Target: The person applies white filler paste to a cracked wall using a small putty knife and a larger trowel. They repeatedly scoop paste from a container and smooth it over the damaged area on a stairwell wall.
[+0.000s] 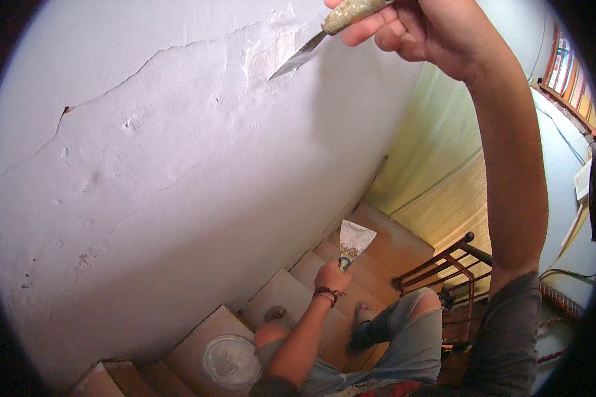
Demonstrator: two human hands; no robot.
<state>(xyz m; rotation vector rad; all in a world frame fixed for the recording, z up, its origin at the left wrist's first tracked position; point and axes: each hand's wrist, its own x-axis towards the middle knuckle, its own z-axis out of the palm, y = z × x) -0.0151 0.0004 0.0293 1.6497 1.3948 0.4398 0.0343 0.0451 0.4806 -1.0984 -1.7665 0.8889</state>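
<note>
My right hand [407, 30] is raised at the top, closed on the speckled handle of a putty knife [297, 56]; its blade tip is at a rough white patch [265, 59] on the cracked, pitted white wall [165, 198]. My left hand [331, 278] is lower down over the stairs, closed on a wider scraper [356, 235] held upright, with white and brown residue on its blade. A round white container [230, 360] with pale material sits on a step to the left of my legs.
Tiled steps [281, 294] run along the wall's foot, under my bent legs. A dark metal railing [444, 264] stands at the right. Yellowish translucent sheeting [424, 145] hangs beyond. A barred window [569, 79] and cables are at the far right.
</note>
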